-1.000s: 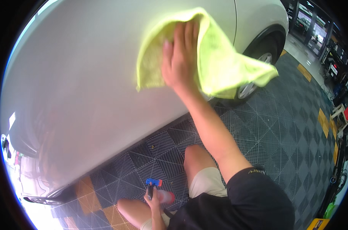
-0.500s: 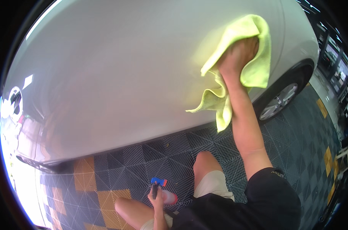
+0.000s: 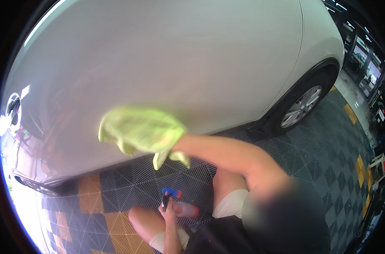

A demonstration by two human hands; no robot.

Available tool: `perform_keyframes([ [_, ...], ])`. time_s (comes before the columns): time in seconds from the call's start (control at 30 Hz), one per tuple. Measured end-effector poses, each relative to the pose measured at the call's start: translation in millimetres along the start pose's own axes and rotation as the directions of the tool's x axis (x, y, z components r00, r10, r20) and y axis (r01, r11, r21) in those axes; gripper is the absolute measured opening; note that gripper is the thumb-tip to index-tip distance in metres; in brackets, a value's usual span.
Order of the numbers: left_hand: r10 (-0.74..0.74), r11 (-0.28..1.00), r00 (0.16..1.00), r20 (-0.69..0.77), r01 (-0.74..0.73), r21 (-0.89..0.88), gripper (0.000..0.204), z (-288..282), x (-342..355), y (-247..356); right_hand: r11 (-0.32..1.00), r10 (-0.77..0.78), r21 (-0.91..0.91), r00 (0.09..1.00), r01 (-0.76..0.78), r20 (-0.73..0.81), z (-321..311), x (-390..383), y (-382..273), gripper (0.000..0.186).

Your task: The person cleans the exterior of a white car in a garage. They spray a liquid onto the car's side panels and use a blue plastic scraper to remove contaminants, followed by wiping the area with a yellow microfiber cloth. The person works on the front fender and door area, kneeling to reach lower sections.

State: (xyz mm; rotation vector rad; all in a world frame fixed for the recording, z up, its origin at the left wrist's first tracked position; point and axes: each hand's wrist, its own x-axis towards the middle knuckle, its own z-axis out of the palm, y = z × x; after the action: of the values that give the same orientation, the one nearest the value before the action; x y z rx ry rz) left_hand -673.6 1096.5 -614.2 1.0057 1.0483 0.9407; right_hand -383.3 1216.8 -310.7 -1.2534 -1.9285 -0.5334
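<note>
My right hand (image 3: 179, 144) has a yellow-green microfiber towel (image 3: 139, 127) draped over it and presses it to the lower side of a light silver car body (image 3: 192, 67). The towel covers the fingers and is smeared by motion, and its loose corners hang below the wrist. Low down, between my knees, my left hand (image 3: 168, 208) is wrapped round the neck of a spray bottle (image 3: 185, 209). This bottle has a blue and red trigger head, a translucent body and a red base, and it is tilted sideways.
At the right stands a car wheel (image 3: 302, 106) with a black tyre and silver rim. Dark grey and orange ribbed tiles (image 3: 120, 186) make up the floor. Equipment and a small white stool (image 3: 376, 165) line the far right edge.
My right hand has swept the towel left and down across the car panel from near the wheel. The left hand still holds the spray bottle, shifted slightly. The view has moved a little.
</note>
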Motion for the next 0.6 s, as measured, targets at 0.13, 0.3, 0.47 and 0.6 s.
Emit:
perform_keyframes([
  [0.13,-0.002,0.998,1.0,-0.003,0.003,0.069,0.037,-17,5,1,0.87,0.393,-0.19,0.872,-0.456,-0.293,-152,-79,111,0.02],
  [0.3,0.096,0.984,0.99,0.102,-0.109,0.138,0.036,-14,8,-7,0.416,0.595,-0.234,0.458,-0.879,-0.661,-269,-243,179,0.018],
  [0.47,0.16,0.978,0.978,0.135,-0.175,0.109,0.039,-6,-3,12,-0.043,0.597,-0.946,0.751,-0.322,-0.283,-172,-299,151,0.019],
  [0.6,0.134,0.985,0.984,0.118,-0.145,0.096,0.04,-13,-8,19,-0.797,0.596,0.153,0.801,0.584,0.049,-6,-230,78,0.02],
])
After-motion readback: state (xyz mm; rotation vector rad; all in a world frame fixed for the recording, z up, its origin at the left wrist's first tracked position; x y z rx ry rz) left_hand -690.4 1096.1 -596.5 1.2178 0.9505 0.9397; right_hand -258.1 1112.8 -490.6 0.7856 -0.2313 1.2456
